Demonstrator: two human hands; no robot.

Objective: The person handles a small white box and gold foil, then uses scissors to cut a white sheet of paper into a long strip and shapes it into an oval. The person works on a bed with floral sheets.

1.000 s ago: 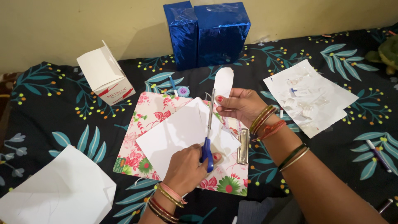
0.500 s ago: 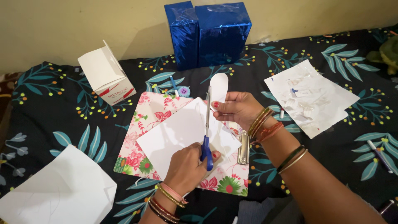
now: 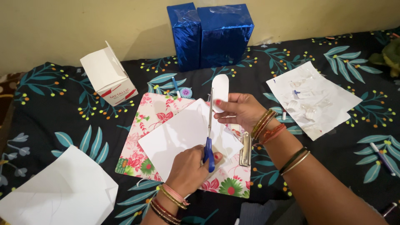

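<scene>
My left hand (image 3: 189, 166) grips blue-handled scissors (image 3: 209, 154), blades pointing away from me and lying over a white sheet (image 3: 179, 133). The sheet rests on a floral clipboard (image 3: 154, 112). My right hand (image 3: 241, 109) pinches a small white paper cut-out with a rounded top (image 3: 220, 85), held just right of the blade tips. The blades look nearly closed beside the cut-out's edge.
Two blue foil-wrapped boxes (image 3: 212, 33) stand against the wall. An open white carton (image 3: 107, 75) sits at left, and a large white paper (image 3: 62, 191) at front left. A sheet with paper scraps (image 3: 312, 100) lies at right. Pens (image 3: 381, 156) lie on the dark leaf-print cloth.
My right hand drew the cut-out slightly left and turned it, so it looks narrower. The scissor blades swung from a slight slant to nearly straight. My left hand barely shifted.
</scene>
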